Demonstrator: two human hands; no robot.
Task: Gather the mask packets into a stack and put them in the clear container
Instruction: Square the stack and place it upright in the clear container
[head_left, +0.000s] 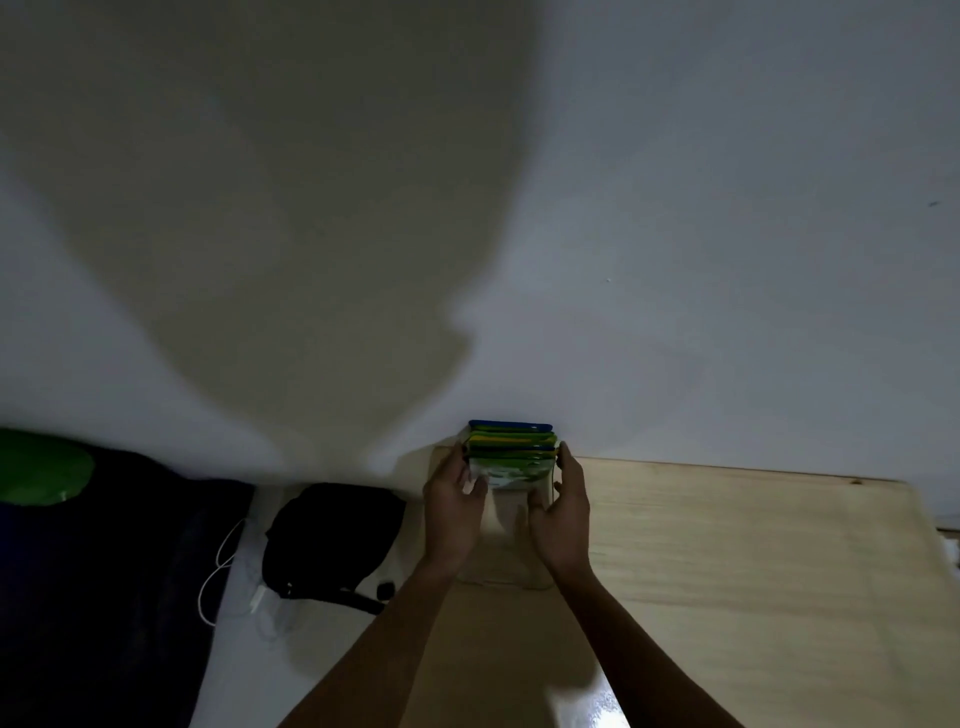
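A stack of mask packets (511, 449), green, yellow and blue at the edges, stands upright near the far left corner of the wooden table, close to the white wall. My left hand (451, 512) presses its left side and my right hand (563, 514) presses its right side, so both hold the stack between them. Below the packets, between my palms, a faint see-through wall of the clear container (511, 519) shows; the packets' lower part seems to sit inside it. Its outline is hard to make out in the dim light.
The pale wooden table (753, 571) runs right and toward me. Left of it, on a lower white surface, lie a black bag (332, 540) and a white cable (223, 566). A dark blue cloth (104, 597) and a green object (44, 475) sit at far left.
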